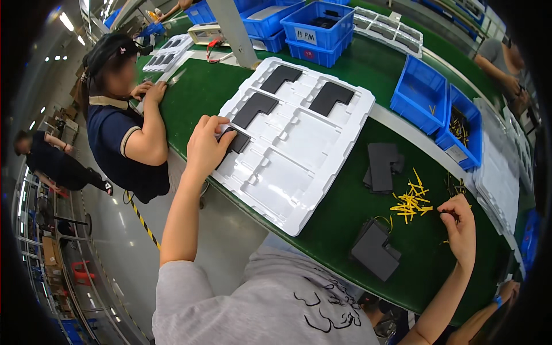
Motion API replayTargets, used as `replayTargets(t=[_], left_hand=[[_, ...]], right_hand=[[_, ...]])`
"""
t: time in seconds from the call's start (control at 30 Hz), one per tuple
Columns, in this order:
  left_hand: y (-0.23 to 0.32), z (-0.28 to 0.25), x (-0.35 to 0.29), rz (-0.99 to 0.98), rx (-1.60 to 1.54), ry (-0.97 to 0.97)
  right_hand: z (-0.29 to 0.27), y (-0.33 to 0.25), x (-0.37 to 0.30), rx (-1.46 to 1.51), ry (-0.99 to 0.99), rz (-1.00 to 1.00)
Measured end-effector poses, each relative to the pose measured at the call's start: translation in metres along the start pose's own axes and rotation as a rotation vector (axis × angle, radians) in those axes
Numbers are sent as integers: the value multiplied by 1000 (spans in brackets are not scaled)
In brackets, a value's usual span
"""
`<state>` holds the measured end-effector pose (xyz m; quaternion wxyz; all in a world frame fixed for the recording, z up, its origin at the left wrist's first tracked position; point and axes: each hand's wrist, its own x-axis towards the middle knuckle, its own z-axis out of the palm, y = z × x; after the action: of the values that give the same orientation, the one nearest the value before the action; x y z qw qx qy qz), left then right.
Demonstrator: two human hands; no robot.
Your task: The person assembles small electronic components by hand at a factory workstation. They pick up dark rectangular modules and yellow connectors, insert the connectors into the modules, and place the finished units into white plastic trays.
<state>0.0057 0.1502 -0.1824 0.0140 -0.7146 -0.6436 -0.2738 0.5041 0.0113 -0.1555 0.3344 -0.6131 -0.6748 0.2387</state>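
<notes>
My left hand [202, 146] grips a flat black L-shaped piece [238, 143] between thumb and fingers, at the left edge of a white compartmented tray [296, 192]. Three similar pieces lie in the tray's farther compartments, one of them a black piece [332, 98] at the far right. To the right, my right hand [462, 230] is closed in a pinch beside a loose pile of yellow strips [410, 202]. Whatever its fingertips hold is too small to make out. Black pieces are stacked on the green table, one stack [380, 165] beyond the strips and another stack [376, 250] nearer me.
Blue bins [420, 95] stand along the back right, one bin [460, 123] holding small dark and yellow bits. More white trays [499, 167] lie at the right edge. A co-worker [123, 123] works at the table's left. A metal post [233, 31] rises behind the tray.
</notes>
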Motion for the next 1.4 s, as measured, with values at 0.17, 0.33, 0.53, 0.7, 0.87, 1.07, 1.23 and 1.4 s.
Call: replayTargets(t=[0.17, 0.33, 0.53, 0.7, 0.87, 1.07, 1.23, 1.4], left_hand=[[26, 3, 10, 146, -58, 249], [157, -9, -31, 461, -512, -543], [216, 17, -47, 967, -343, -775], [230, 18, -38, 946, -462, -833], [247, 27, -13, 613, -733, -1284], [278, 66, -25, 221, -1000, -1002], [278, 76, -37, 294, -1028, -881], [280, 72, -37, 306, -995, -889]], right_hand=[[-1, 3, -4, 91, 104, 7], [16, -5, 6, 339, 151, 77], [20, 4, 1, 245, 118, 29], [26, 3, 2, 287, 122, 59], [27, -3, 6, 787, 110, 247], [29, -7, 3, 847, 260, 253], [41, -20, 4, 738, 272, 188], [45, -22, 4, 637, 287, 194]])
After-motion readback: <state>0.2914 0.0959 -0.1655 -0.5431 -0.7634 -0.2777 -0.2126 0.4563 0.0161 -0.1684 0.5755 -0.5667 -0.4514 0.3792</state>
